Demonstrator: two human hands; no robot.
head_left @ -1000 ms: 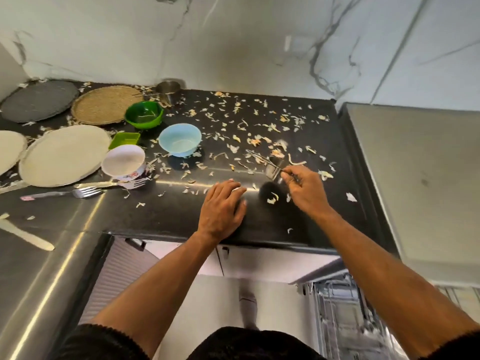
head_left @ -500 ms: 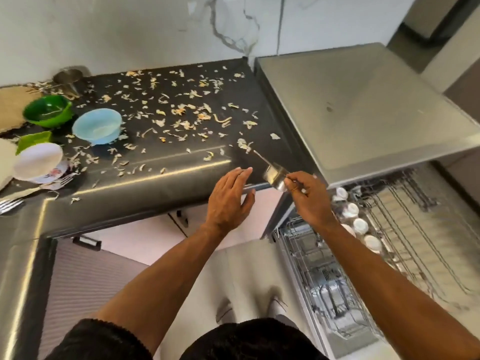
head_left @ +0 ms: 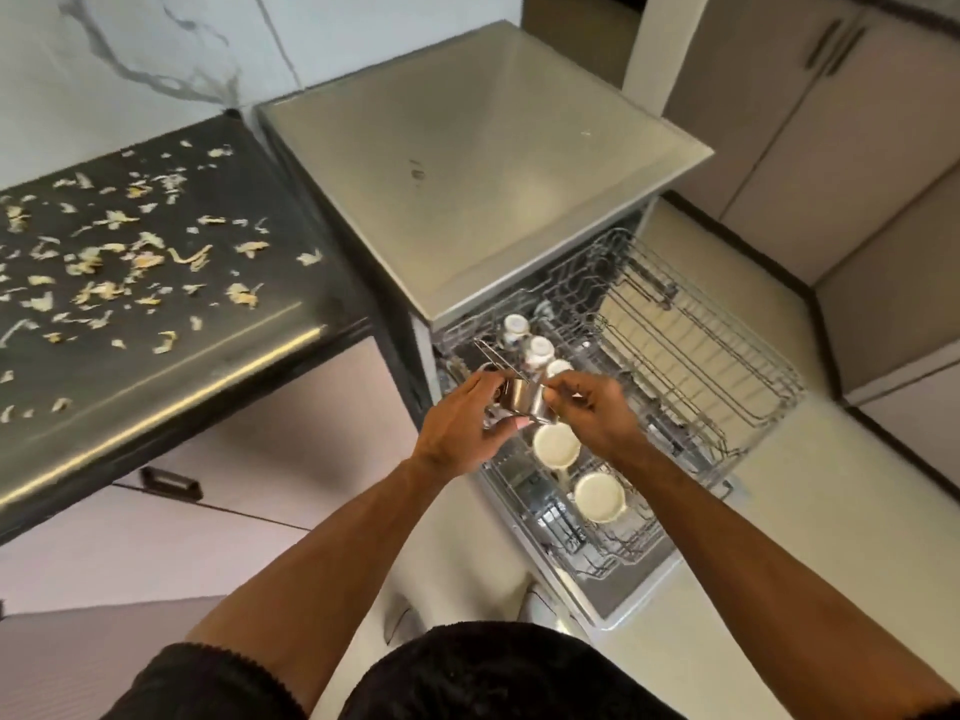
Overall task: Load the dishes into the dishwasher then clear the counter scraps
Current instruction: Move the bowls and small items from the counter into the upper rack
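So the metal cup (head_left: 522, 402) has come off the tabletop (head_left: 156, 324) and now sits over the open rack (head_left: 675, 356), left hand (head_left: 467, 423) and right hand (head_left: 597, 407) both pinching it. Loading's next; scraps (head_left: 114, 267) remain on the tabletop's right end.

Black fuzzy top (head_left: 498, 672), sleeves pushed up

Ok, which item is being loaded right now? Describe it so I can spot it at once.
Start at the pulled-out dishwasher rack, right of the black counter. Over its left edge, the left hand and right hand meet around a small steel cup. It is shiny metal with a thin wire handle, unlike the white cups sitting upside down in the rack below.
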